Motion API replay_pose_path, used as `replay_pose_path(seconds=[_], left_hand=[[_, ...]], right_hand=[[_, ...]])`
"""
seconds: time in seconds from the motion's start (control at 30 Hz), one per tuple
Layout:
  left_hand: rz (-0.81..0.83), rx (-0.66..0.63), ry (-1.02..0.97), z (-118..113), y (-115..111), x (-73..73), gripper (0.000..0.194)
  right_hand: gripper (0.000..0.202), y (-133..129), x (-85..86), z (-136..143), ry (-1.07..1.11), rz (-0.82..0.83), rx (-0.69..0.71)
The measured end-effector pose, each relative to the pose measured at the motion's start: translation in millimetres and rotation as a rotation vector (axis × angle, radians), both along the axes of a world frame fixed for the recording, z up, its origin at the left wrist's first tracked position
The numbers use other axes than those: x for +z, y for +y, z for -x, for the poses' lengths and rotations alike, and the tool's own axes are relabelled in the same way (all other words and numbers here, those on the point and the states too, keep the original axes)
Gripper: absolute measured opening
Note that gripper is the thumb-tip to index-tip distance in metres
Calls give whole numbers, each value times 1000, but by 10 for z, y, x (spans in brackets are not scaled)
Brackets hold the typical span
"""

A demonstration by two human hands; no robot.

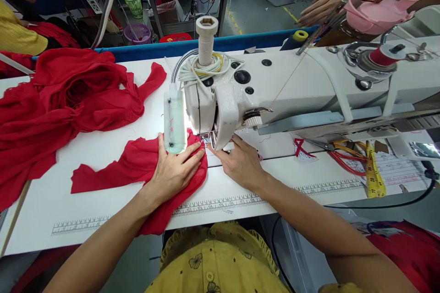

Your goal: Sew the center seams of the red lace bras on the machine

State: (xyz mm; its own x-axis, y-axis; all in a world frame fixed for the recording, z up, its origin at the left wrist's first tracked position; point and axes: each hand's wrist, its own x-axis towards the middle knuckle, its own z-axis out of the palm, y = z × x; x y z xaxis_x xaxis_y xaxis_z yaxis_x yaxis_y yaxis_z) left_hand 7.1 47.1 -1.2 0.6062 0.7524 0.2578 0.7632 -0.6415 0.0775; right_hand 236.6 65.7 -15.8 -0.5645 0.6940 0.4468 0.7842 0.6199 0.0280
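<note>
My left hand [177, 167] lies palm down with spread fingers on a red fabric piece [134, 160]. Its fingertips press the cloth just left of the presser foot [205, 138] of a white sewing machine [223, 105]. On the foot's right side is my right hand [240, 160], its thumb stretched to the cloth's edge near the foot. The other fingers of that hand reach up behind the machine head and are partly hidden; no grip shows. Part of the red piece hangs over the table's front edge. A lit lamp [174, 121] partly covers the left fingers.
A heap of red garments [68, 96] lies at the left. To the right are scissors [338, 146], a yellow measuring tape [374, 174] and papers [395, 169]. A printed ruler [220, 203] runs along the front edge. Other people's arms [326, 4] show beyond the machine.
</note>
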Motion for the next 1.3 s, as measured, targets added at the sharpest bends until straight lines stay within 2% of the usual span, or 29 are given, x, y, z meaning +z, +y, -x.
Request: replay_pose_path(seconds=[0.47, 0.67, 0.87, 1.17, 1.3], left_hand=[[9, 0, -20, 2, -1, -9, 35], [-11, 3, -5, -5, -6, -3, 33], [5, 0, -15, 1, -2, 4, 33], [2, 13, -16, -10, -4, 7, 34], [-2, 13, -12, -12, -4, 5, 34]], right_hand=[[37, 0, 4, 32, -9, 26, -4], [31, -8, 11, 25, 43, -12, -8], [29, -23, 21, 6, 5, -9, -12], [38, -21, 30, 29, -17, 41, -12], [36, -22, 34, 35, -25, 25, -23]])
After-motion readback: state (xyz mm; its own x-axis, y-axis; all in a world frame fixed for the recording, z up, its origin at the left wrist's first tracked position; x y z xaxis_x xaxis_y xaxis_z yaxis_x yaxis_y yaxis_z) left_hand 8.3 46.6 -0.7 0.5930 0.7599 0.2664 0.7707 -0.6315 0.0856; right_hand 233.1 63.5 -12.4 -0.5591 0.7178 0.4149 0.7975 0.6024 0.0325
